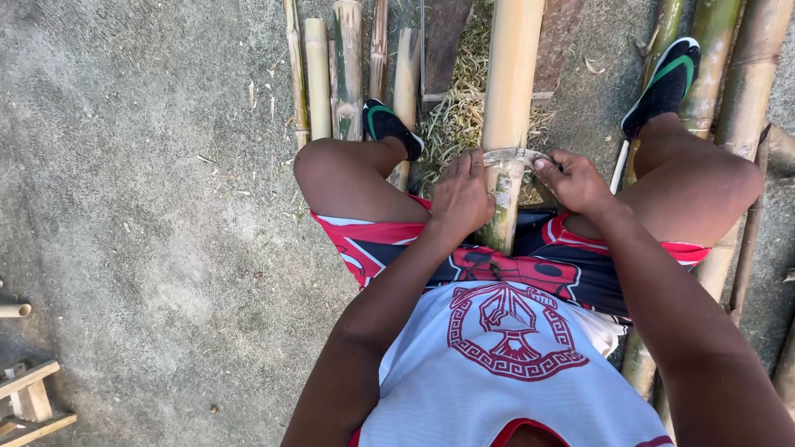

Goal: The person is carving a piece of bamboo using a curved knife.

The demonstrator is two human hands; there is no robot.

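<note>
A thick yellow bamboo pole (513, 74) runs away from me between my knees. A curved metal blade (512, 155) lies across it. My left hand (461, 197) grips the blade's left end, and my right hand (574, 180) grips its right end. Below the blade the pole's skin looks scraped and pale. I sit with both legs spread, a black shoe with green trim (389, 127) on my left foot and another (665, 83) on my right foot.
Several bamboo poles (344, 66) lie on the concrete beyond my left knee. More poles (737, 91) lie under my right leg. Bamboo shavings (454, 112) are heaped beside the pole. A small wooden frame (29, 401) sits at the lower left.
</note>
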